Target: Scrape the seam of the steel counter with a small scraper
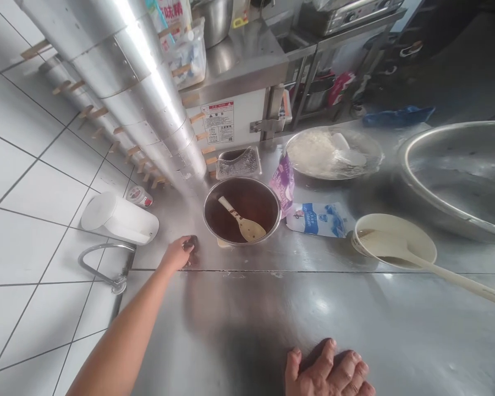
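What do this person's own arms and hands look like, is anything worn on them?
Both are bare. The left hand and its long forearm show no sleeve, glove, watch or bracelet. The right hand also has no glove or ring that I can see; its wrist is cut off by the picture's lower edge.

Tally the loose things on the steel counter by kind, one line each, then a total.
Round metal bowls and basins: 3 (dark-liquid bowl, white-filled basin, big basin)
Cream ladles or spoons: 2 (spoon, ladle)
Plastic pouches: 2 (purple, blue-white)
White tub on its side: 1
Rectangular metal tray: 1
Total: 9
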Demonstrator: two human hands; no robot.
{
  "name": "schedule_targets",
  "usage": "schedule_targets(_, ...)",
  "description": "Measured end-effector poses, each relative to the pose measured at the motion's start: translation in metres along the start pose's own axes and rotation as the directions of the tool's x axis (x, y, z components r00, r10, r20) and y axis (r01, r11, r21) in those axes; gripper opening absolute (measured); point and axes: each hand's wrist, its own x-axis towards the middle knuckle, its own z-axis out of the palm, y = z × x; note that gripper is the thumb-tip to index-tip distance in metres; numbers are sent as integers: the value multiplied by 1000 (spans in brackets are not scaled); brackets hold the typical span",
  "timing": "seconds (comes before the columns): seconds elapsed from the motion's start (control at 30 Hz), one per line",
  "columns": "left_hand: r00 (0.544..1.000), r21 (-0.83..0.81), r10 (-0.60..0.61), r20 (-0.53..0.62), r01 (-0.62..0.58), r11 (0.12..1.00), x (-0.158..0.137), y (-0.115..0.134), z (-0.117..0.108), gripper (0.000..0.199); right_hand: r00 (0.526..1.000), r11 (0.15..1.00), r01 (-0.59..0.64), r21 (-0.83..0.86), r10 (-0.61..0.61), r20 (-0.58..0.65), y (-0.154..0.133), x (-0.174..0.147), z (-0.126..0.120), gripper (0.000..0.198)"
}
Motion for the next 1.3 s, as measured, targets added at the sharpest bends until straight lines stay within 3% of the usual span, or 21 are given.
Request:
schedule_targets(0.17,998,-38,-3,67,6,999,-10,2,13,48,1000,1000,-10,-14,10,3,-1,-1,-1,98)
schedule_targets(0.37,1000,-30,-21,-1,21,999,-4,16,17,45,998,1000,-28,2,28,58,-2,-1,-4,104)
schedule_targets(0.53,997,-63,-19,79,24,998,-23,11,28,48,997,999,-34,8,33,71,-3,-1,-5,98)
schedule_targets(0.7,999,-24,-31,19,32,999,-21,21,29,47,996,999,-35,16,34,82,-1,-3,-4,95)
schedule_targets(0.83,996,-88,-32,86,39,995,-30,19,39,48,994,999,-46,7,45,99,-2,-3,-6,93)
schedule_targets(1.3,999,-54,-34,27,36,998,-42,33,45,46,994,999,-34,8,33,102,-1,-3,-5,93)
